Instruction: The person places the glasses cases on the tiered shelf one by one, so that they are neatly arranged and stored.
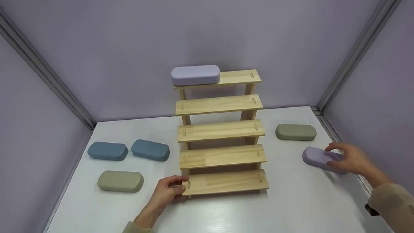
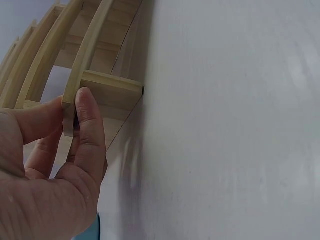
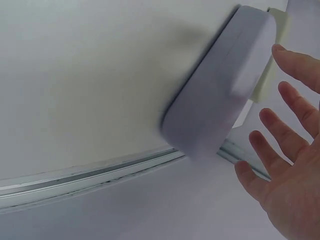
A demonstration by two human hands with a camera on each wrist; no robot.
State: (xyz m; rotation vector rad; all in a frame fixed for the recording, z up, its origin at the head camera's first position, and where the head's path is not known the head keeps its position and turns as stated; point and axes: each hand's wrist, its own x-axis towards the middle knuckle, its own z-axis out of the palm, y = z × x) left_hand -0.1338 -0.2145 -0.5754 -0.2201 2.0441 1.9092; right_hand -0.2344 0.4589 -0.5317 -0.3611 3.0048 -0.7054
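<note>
Gripping left hand [image 1: 165, 193]: fingers and thumb pinch the left end of the lowest shelf [image 1: 226, 182], one digit on each face of the board in the left wrist view
Reaching right hand [image 1: 352, 159]: fingers spread and loosely bent around the near lilac case [image 1: 314, 156], not closed on it; whether a fingertip touches it I cannot tell
Near lilac case: at the right side of the counter [image 1: 223, 215], lying at a slant, its right end partly hidden by the right hand
Wooden rack [image 1: 223, 131]: in the middle of the counter, five tiers stepping up toward the back wall [image 1: 136, 58]
Top shelf [image 1: 237, 76]: carries the other lilac case [image 1: 195, 76] at its left end, the right part bare wood
Right green case [image 1: 296, 132]: on the counter just behind the near lilac case, right of the rack
Blue cases [image 1: 150, 150]: two, side by side left of the rack, a narrow gap between them
Left green case [image 1: 120, 181]: in front of the blue cases, left of the left hand
</note>
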